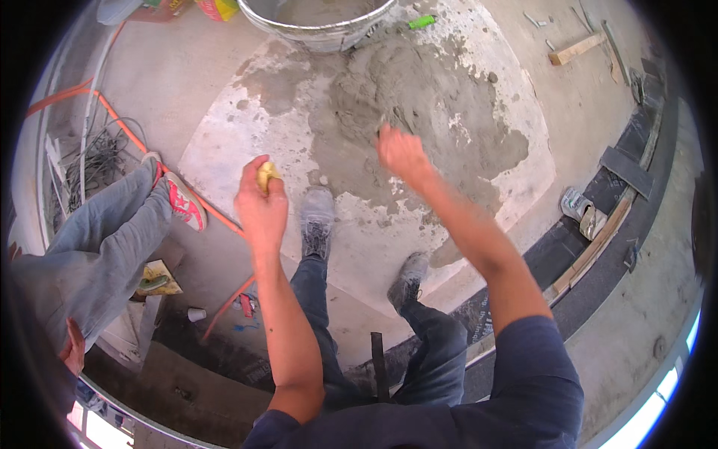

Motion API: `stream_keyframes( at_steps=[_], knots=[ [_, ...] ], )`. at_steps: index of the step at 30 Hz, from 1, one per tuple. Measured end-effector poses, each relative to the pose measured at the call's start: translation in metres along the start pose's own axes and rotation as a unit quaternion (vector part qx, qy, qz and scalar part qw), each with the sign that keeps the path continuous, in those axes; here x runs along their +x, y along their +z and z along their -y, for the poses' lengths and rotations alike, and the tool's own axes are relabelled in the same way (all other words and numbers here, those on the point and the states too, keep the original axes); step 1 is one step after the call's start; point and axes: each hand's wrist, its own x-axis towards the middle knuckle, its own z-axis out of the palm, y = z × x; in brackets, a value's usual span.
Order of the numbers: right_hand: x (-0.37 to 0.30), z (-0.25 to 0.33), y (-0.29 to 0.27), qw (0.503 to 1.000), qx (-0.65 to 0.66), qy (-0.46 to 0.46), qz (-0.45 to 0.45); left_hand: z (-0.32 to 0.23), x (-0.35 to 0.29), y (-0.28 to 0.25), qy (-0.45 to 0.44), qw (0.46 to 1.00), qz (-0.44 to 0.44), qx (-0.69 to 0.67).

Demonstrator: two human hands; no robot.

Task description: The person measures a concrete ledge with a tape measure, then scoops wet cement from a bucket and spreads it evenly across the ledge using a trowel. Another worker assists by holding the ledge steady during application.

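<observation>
My left hand (263,213) is closed around a small yellow lump (267,175), perhaps a piece of sponge; its exact kind is unclear. It is held above the pale board, over my left shoe (317,217). My right hand (404,156) is closed, a little blurred, low over the wet grey mortar (467,146). Something seems to be gripped in it at the mortar's surface, but what it is cannot be made out. The mortar lies heaped and smeared across a whitish board (224,150).
A large bucket (329,39) with grey mix stands at the far edge, beside a bright green object (422,22). A seated person's legs (112,224) and an orange hose (127,129) are at left. Wood strips (591,251) and a wood block (577,48) lie at right.
</observation>
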Motion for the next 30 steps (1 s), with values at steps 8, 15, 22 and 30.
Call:
stream_keyframes(
  at_steps=[8, 15, 22, 30],
  knots=[
    [-0.054, -0.057, 0.115, 0.809, 0.47, 0.346, 0.068, -0.004, 0.001, -0.002, -0.048, 0.998, 0.048, 0.004],
    [-0.209, 0.052, 0.165, 0.754, 0.514, 0.407, 0.05, 0.002, 0.017, 0.002, -0.026, 0.997, 0.064, 0.037],
    [-0.029, 0.071, 0.171, 0.659, 0.672, 0.337, 0.028, -0.02, 0.027, 0.001, -0.03, 0.994, 0.084, 0.055],
    [0.08, 0.086, 0.131, 0.488, 0.822, 0.289, -0.044, 0.01, 0.006, -0.007, -0.029, 0.994, 0.076, 0.072]
  ],
)
